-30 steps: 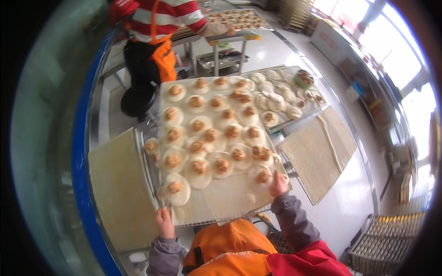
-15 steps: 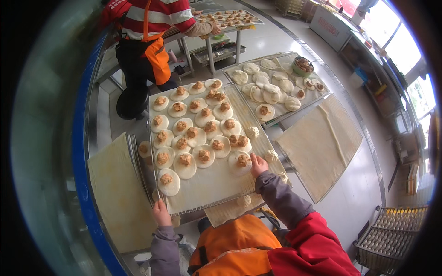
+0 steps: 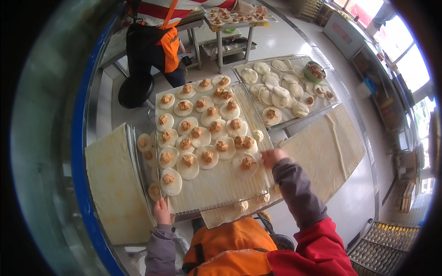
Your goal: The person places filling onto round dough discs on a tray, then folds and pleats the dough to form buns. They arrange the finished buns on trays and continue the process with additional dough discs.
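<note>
A mesh tray (image 3: 216, 188) lies before me, holding several round dough wrappers (image 3: 188, 166), each topped with a lump of brown filling. At its near left corner my left hand (image 3: 162, 213) is closed around the rim. My right hand (image 3: 273, 158) is just off the tray's right side, beside the wrapper with filling (image 3: 245, 166) at that end. Motion smears its fingers, so I cannot see whether they hold anything. Small pleated buns (image 3: 258, 135) sit on a lower tray beneath, partly covered by the upper tray and my right arm.
Beyond, another tray (image 3: 332, 100) carries stacked plain wrappers and a green bowl of filling (image 3: 314, 72). A cloth-covered tray (image 3: 322, 152) lies at right, another (image 3: 117, 184) at left. A co-worker in an orange apron (image 3: 170, 48) stands by the far table near a black stool (image 3: 136, 89).
My right hand has come off the tray's edge and moved right and slightly away from me. My left hand keeps its hold on the rim. The co-worker has shifted at the far table.
</note>
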A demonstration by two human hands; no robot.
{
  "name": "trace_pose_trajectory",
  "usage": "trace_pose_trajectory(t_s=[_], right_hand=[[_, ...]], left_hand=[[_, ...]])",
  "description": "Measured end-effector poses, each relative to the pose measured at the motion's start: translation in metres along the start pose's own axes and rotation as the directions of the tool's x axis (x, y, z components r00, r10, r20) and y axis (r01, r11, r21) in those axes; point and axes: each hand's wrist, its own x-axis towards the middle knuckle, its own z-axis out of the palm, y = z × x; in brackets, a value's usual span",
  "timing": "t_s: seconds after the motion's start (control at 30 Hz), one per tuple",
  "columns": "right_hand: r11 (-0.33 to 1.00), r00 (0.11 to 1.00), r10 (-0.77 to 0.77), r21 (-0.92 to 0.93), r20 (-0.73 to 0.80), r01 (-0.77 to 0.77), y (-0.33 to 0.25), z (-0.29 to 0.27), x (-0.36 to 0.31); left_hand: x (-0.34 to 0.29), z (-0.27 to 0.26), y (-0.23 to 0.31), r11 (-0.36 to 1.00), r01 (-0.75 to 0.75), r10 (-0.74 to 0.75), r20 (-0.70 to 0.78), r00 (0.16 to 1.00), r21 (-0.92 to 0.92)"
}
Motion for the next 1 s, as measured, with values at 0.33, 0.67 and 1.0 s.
trace_pose_trajectory(t_s=[0.33, 0.67, 1.0], right_hand=[[0.854, 0.807, -0.497, -0.014, -0.320, 0.520, 0.024, 0.009, 0.102], [0.804, 0.808, -0.339, 0.297, -0.482, 0.515, -0.044, 0.007, -0.108], [0.944, 0.851, -0.154, 0.180, -0.501, 0.277, 0.019, 0.012, -0.077]], left_hand=[[0.000, 0.004, -0.015, 0.998, 0.000, 0.000, 0.006, 1.000, -0.062], [-0.007, 0.005, 0.004, 0.984, -0.145, 0.145, 0.001, 0.989, 0.104], [-0.005, 0.007, 0.000, 0.998, -0.040, 0.042, 0.036, 0.998, -0.045]])
